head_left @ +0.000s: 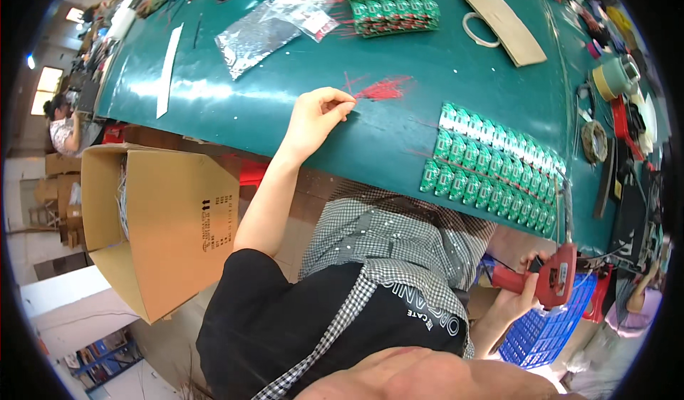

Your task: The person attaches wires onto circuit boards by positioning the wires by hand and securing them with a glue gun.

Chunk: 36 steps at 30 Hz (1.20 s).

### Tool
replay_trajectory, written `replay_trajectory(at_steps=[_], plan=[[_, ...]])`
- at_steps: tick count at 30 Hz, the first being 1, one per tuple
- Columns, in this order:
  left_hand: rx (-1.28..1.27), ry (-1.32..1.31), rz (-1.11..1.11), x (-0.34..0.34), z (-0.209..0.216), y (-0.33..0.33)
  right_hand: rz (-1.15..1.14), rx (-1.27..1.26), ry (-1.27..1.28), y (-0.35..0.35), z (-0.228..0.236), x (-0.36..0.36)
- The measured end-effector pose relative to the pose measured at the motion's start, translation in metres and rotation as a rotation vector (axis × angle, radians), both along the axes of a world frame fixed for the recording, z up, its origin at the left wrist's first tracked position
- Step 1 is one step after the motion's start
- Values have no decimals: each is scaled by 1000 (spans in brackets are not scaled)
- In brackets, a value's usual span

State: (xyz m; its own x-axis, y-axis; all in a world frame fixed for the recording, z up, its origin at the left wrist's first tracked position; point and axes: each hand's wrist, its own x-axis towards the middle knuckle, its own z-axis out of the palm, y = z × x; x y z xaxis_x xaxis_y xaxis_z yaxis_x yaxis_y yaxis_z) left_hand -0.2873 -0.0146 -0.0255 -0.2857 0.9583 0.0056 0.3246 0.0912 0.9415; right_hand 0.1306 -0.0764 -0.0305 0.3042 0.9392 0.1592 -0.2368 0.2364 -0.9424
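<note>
My left hand (318, 120) reaches over the green table, thumb and fingertips pinched at the near end of a loose bunch of thin red wires (385, 89). Whether it grips one wire or several is too small to tell. At the right, beside the table edge, my right hand (524, 297) is wrapped round the handle of a red soldering gun (558, 277). The gun's tip points up toward the right end of a panel of green circuit boards (491, 175), laid in rows on the table. A few thin red wires stick out from the panel's left side.
Stacked circuit boards (396, 15) with red wires lie at the far side, beside clear plastic bags (260, 40). A cardboard piece (502, 26) and a white ring (479, 31) are right of them. A cardboard box (174, 222) stands left, a blue crate (548, 336) right. Other people sit farther off.
</note>
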Motion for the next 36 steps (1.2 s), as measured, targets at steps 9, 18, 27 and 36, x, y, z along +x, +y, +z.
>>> replay_trajectory(at_steps=[9, 18, 27, 36], plan=[[260, 195, -161, 48, -12, 14, 58, -22, -38, -1, 6, -20], [915, 695, -528, 85, -20, -5, 238, -410, -214, -46, -34, 2], [835, 815, -540, 91, -21, -32, 261, -296, 135, -10, 12, -41], [771, 681, -502, 108, -19, -32, 96, -151, 149, 16, 6, -50]])
